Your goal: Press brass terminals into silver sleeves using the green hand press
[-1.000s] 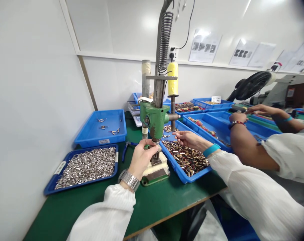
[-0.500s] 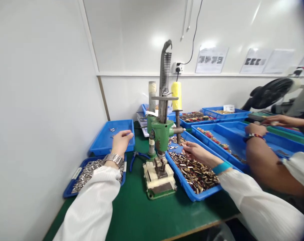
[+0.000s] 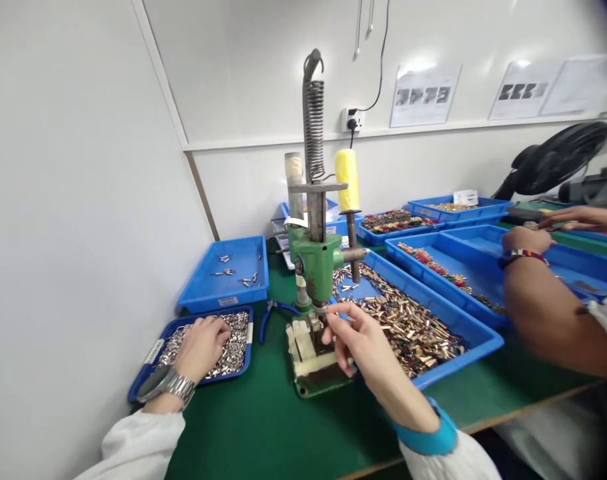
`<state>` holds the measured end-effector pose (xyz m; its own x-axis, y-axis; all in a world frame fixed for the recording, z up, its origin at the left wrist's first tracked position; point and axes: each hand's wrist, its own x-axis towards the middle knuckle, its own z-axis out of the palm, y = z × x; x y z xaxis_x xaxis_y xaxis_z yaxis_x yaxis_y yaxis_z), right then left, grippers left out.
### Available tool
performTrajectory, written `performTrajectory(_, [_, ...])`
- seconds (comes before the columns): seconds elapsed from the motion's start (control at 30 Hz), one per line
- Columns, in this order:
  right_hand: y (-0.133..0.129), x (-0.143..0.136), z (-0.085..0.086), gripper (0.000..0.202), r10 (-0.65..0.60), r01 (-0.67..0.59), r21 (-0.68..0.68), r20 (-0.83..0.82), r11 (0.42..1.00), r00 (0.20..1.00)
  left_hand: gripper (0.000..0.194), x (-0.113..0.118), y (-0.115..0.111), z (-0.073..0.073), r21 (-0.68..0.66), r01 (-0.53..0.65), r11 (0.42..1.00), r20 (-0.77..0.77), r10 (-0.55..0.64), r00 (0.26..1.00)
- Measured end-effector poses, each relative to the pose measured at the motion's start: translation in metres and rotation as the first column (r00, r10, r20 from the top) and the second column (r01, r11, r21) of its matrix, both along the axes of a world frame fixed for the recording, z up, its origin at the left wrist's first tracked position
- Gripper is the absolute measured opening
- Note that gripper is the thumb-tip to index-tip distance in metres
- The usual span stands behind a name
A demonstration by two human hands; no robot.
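My left hand (image 3: 203, 348) rests with bent fingers on small silver parts in a dark blue tray (image 3: 247, 365) at the left; what its fingertips touch is hidden. My right hand (image 3: 356, 337) is closed in a pinch at the die of the green hand press (image 3: 317, 267), and what it holds there is too small to name. The press has a yellow-wrapped lever (image 3: 347, 181), which is raised. Right of the press, a blue tray (image 3: 483, 347) holds many small brass-coloured parts, partly behind my right hand.
A blue tray (image 3: 196, 283) with several small parts stands at the back left. Blue pliers (image 3: 264, 323) lie left of the press. More blue trays stand at the back right. At the right edge are another person's hands and forearm (image 3: 543, 313), with a black fan (image 3: 558, 160) behind.
My left hand has moved from the back left tray down to the silver parts. My right hand has gone from beside the lever to the press die. The view has shifted slightly.
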<state>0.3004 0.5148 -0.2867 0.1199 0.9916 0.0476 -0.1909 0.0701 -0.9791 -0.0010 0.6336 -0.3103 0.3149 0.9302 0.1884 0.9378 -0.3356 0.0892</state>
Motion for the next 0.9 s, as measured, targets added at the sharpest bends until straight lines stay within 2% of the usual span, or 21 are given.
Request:
performTrajectory(0.07, [0.006,-0.01,-0.004,0.044,-0.07,0.073,0.025,-0.105,0.997,0.992,0.032,0.002,0.0,0.002,0.017,0.007,1.0,-0.033,-0.007,0.999])
performTrajectory(0.2, [0.01,-0.018,-0.016,0.051,-0.131,0.143,0.039,-0.219,0.989,0.967,0.029,-0.003,0.001,0.007,0.056,0.023,0.998,-0.052,-0.02,0.998])
performTrajectory(0.37, [0.005,-0.035,-0.024,0.046,-0.181,0.201,0.074,-0.223,0.977,0.958,0.031,-0.002,0.002,0.015,0.055,0.006,0.998,-0.038,-0.004,0.999])
performTrajectory(0.43, [0.005,-0.04,-0.023,0.045,-0.224,0.24,0.068,-0.186,0.968,0.957,0.032,0.01,0.001,0.022,0.04,-0.021,0.999,-0.009,0.021,1.0])
performTrajectory(0.5, [0.007,-0.044,-0.021,0.043,-0.295,0.307,0.057,-0.153,0.95,0.943,0.032,0.03,-0.002,0.028,0.027,-0.024,0.999,0.087,0.022,0.996])
performTrajectory(0.57, [0.007,-0.047,-0.02,0.041,-0.354,0.363,0.05,-0.131,0.93,0.926,0.03,0.057,-0.008,0.031,0.033,0.009,0.999,0.261,-0.018,0.965])
performTrajectory(0.6, [0.008,-0.048,-0.02,0.04,-0.377,0.385,0.046,-0.128,0.922,0.917,0.029,0.074,-0.012,0.032,0.037,0.027,0.999,0.372,-0.039,0.928])
performTrajectory(0.67, [0.008,-0.048,-0.022,0.039,-0.406,0.414,0.04,-0.128,0.909,0.905,0.022,0.107,-0.021,0.03,0.024,0.112,0.993,0.618,-0.102,0.78])
performTrajectory(0.77, [0.008,-0.044,-0.027,0.04,-0.407,0.413,0.043,-0.11,0.91,0.907,0.011,0.149,-0.032,0.023,-0.018,0.29,0.957,0.901,-0.111,0.419])
performTrajectory(0.83, [0.007,-0.039,-0.03,0.041,-0.384,0.388,0.053,-0.073,0.92,0.92,0.013,0.165,-0.036,0.019,-0.103,0.403,0.909,0.985,0.035,0.171])
performTrajectory(0.9, [0.007,-0.035,-0.031,0.041,-0.364,0.366,0.073,-0.038,0.928,0.931,0.02,0.172,-0.039,0.016,-0.185,0.522,0.833,0.971,0.237,-0.034])
